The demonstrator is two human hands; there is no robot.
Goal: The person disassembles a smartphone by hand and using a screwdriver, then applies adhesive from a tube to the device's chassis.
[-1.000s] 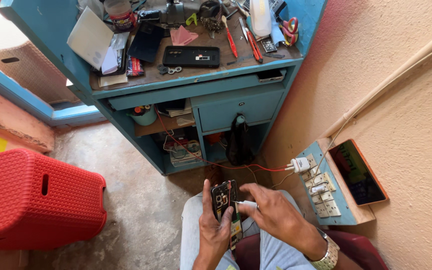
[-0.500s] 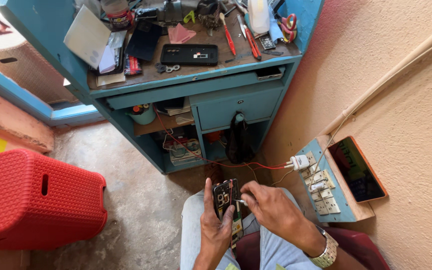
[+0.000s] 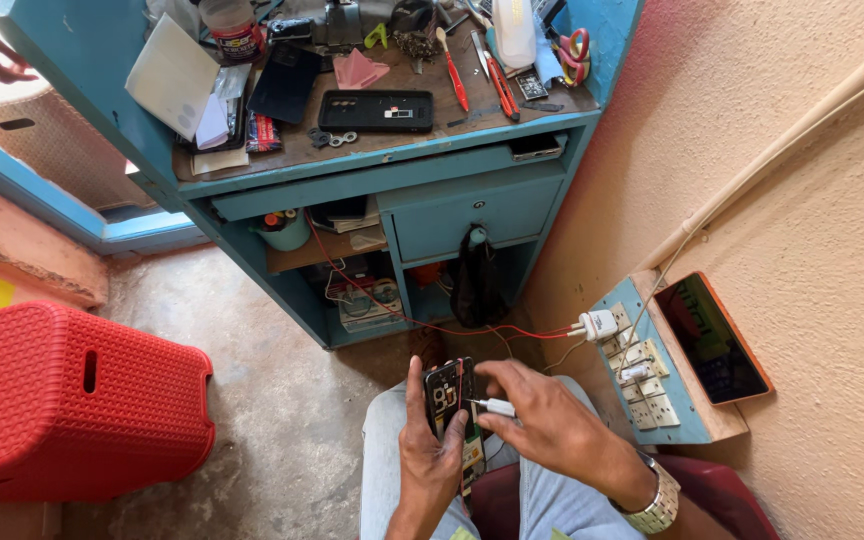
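Two hands work over the lap: the left hand (image 3: 432, 450) has its fingers clamped round an opened phone (image 3: 449, 400), held upright with its bare insides showing. The right hand (image 3: 542, 420) has its fingers pinched together on a white tool (image 3: 495, 407), whose tip touches the phone's right edge. Just right of the fingers sits a socket board (image 3: 642, 385) with a white charger (image 3: 599, 324) and another phone (image 3: 709, 336). Beyond the fingers stands a cluttered blue table (image 3: 392, 175); far left, a red stool (image 3: 62, 400).
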